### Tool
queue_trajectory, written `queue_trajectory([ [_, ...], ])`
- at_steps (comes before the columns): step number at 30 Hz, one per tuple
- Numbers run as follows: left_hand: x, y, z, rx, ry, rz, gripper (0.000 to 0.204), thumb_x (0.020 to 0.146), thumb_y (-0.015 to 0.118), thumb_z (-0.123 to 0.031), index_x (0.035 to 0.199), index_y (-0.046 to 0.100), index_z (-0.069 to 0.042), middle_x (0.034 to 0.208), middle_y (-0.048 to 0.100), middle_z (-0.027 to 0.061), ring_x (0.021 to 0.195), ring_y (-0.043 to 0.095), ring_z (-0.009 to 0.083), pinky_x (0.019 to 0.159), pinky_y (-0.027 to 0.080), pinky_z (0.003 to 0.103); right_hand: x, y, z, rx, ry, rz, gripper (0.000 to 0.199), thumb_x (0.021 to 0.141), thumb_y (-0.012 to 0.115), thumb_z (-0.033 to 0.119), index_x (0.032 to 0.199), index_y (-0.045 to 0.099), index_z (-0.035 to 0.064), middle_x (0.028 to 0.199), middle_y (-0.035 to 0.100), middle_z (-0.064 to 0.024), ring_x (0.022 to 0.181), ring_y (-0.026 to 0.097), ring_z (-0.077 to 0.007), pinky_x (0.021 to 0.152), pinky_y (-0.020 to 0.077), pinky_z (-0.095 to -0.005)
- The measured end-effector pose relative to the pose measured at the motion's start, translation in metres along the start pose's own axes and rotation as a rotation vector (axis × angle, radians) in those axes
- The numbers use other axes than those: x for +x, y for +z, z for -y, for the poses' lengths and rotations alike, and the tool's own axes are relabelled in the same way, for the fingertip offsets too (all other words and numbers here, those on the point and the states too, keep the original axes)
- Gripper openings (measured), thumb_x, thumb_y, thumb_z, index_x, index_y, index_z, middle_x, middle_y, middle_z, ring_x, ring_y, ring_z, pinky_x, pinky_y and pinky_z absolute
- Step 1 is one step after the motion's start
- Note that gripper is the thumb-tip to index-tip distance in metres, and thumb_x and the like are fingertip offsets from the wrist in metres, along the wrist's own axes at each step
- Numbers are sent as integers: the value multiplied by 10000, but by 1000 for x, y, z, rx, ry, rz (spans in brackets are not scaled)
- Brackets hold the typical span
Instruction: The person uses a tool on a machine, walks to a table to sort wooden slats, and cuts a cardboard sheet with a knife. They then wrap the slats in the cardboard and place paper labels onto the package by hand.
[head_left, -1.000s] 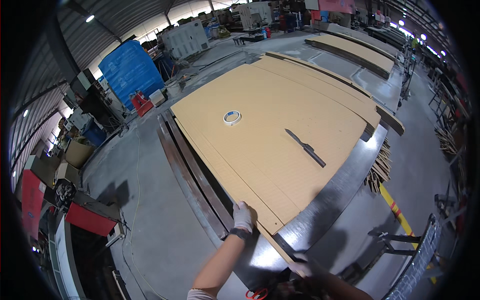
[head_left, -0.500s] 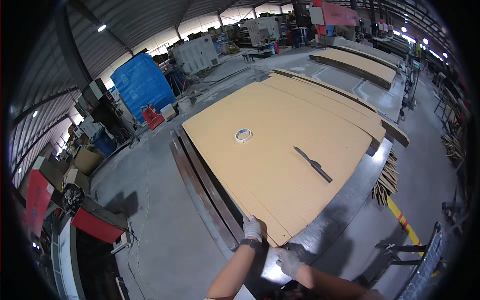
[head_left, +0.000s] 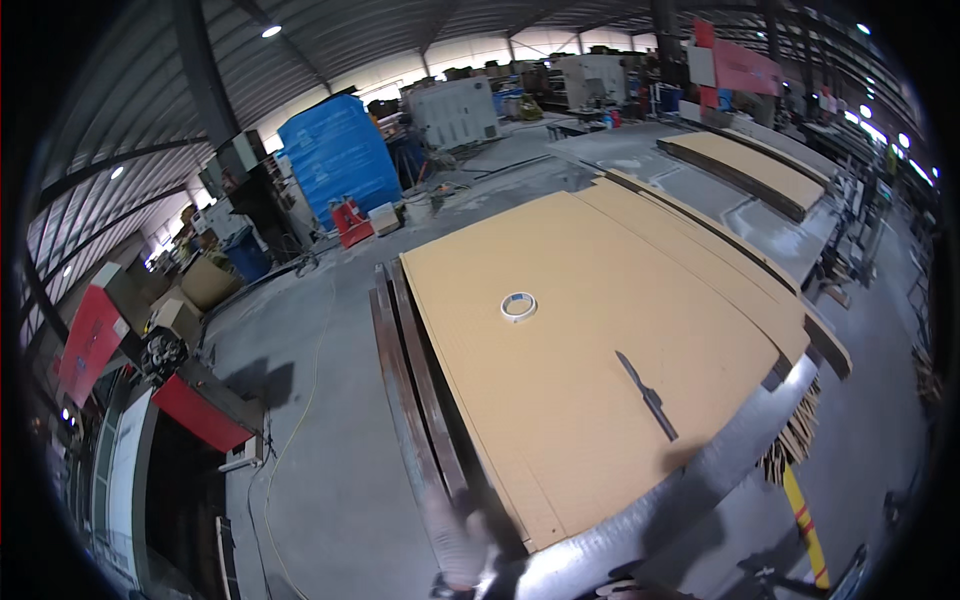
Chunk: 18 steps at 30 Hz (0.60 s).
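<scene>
My left hand [head_left: 455,545], in a pale glove, is smeared by motion near the lower edge, beside the near left corner of a large tan cardboard sheet [head_left: 560,400]. It appears apart from the sheet; its fingers cannot be made out. My right hand is out of view. On the cardboard lie a roll of tape [head_left: 503,308] with a pale rim and, nearer and to the right, a dark knife [head_left: 650,398], its blade pointing away from me. The sheet rests on a shiny metal surface [head_left: 640,530], visible along the near edge.
Brown metal beams [head_left: 420,390] run along the cardboard's left side. More board stacks [head_left: 750,170] lie at the back right. At far left stands a red and grey machine [head_left: 205,410]; a blue-wrapped block [head_left: 340,160] stands behind. Thin strips [head_left: 795,440] stick out at right.
My left hand has come off the cardboard's near left edge and blurred. My right hand has left the picture from the near corner. The view has shifted, so the scene sits lower and further right.
</scene>
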<state>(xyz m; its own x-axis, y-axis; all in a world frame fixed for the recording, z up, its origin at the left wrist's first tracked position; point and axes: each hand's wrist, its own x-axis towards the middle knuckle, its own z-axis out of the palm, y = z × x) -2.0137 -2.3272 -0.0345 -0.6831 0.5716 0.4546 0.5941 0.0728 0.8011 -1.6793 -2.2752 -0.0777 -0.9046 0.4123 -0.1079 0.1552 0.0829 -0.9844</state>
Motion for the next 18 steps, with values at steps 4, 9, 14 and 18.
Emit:
queue_trajectory([
  [4, -63, -52, 123, 235, -347, 479, 674, 723, 700, -245, 1197, 285, -5, 1071, 534, 251, 941, 588, 389, 767, 480, 427, 27, -68, -10, 185, 39, 263, 479, 791, 624, 247, 1188, 515, 2, 1189, 534, -185, 1158, 485, -300, 978, 397, -396],
  [9, -52, -4, 73, 450, -482, 341, 428, 838, 550, -351, 1113, 403, -57, 837, 604, 285, 814, 585, 473, 701, 458, 528, 150, -83, 63, -157, -3, 354, 444, 925, 509, 329, 1211, 519, -10, 1213, 559, -143, 1115, 544, -221, 965, 409, -316],
  [14, -82, -10, 99, 770, -503, 263, 478, 847, 546, -298, 1252, 432, -71, 957, 630, 216, 804, 639, 361, 655, 493, 467, 224, -3, 93, 113, -47, 241, 312, 883, 519, 306, 886, 530, -5, 818, 531, -62, 813, 504, -159, 769, 419, -288],
  [18, -81, -94, -119, 404, -402, -6, 333, 876, 567, -43, 1194, 509, 39, 1010, 641, 133, 771, 606, 182, 700, 499, 316, 298, 82, 88, 574, 364, 42, 765, 868, 474, 552, 1339, 361, -40, 1332, 439, -203, 1239, 416, -223, 1022, 318, -327],
])
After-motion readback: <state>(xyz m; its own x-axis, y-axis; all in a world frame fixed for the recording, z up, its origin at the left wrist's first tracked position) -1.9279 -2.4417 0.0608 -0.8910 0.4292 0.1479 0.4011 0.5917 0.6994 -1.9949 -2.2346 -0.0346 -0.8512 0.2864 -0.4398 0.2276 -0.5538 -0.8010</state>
